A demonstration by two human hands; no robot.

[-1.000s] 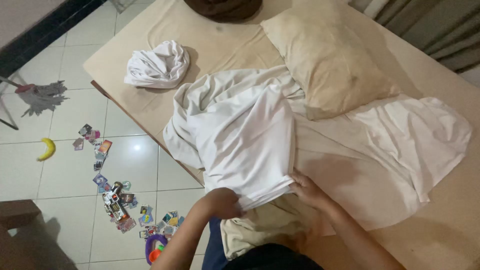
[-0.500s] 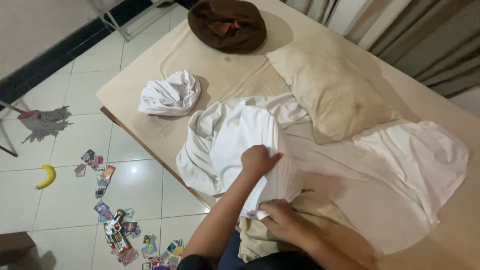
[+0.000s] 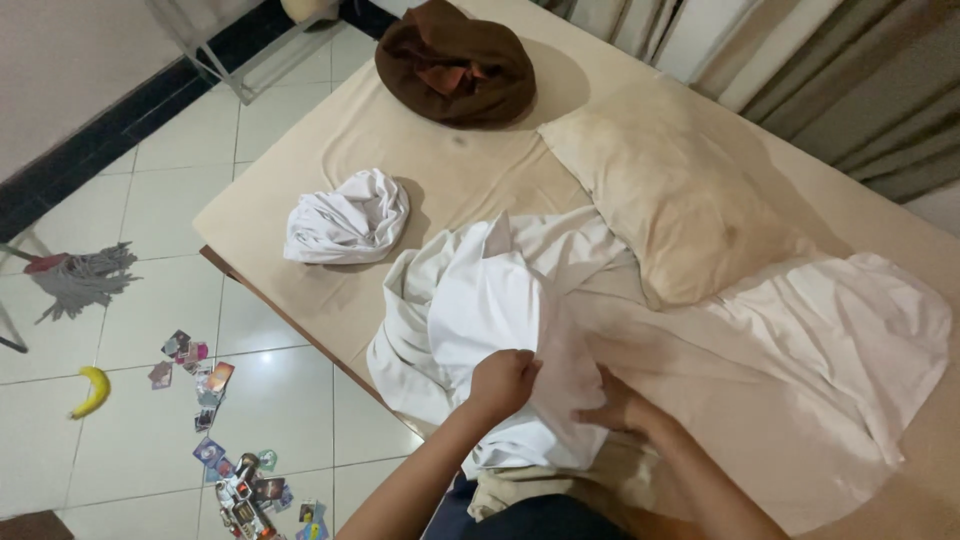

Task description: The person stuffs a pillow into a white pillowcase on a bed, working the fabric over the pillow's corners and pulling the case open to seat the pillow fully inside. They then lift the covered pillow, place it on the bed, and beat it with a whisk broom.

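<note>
Both hands have shifted since half a second ago: the left hand (image 3: 503, 383), which lay higher on the cloth, has dropped toward the near edge, and the right hand (image 3: 618, 408) has slid up beside it.

Biggest first. The bed (image 3: 460, 175) fills the view, its tan cover bare at 11 o'clock. Across it, from centre out to 3 o'clock, spreads the white sheet (image 3: 800, 340), long axis running roughly 9 to 3. On its near left part sits a folded white panel (image 3: 490, 300), long axis 12 to 6, its lower end right under the hands.

Left hand is closed, fingers curled over the panel's cloth at its lower end. Right hand lies flatter, palm down just beside the left at about 3 o'clock from it, pressing the fabric; whether it pinches anything, one cannot tell. Left is the nearer hand to the panel's middle, which lies at 12 o'clock from it.

Around them: a tan pillow (image 3: 680, 190) at 1 o'clock, overlapping the sheet's far edge. A brown bundle (image 3: 455, 65) at 12, well apart. A small crumpled white cloth (image 3: 348, 217) at 10 o'clock, near the panel but not touching. Nothing lies between hands and panel.

Off the bed at 9 o'clock, on tile: a mop (image 3: 85, 278), scattered cards (image 3: 205, 385), a banana (image 3: 92, 390).
</note>
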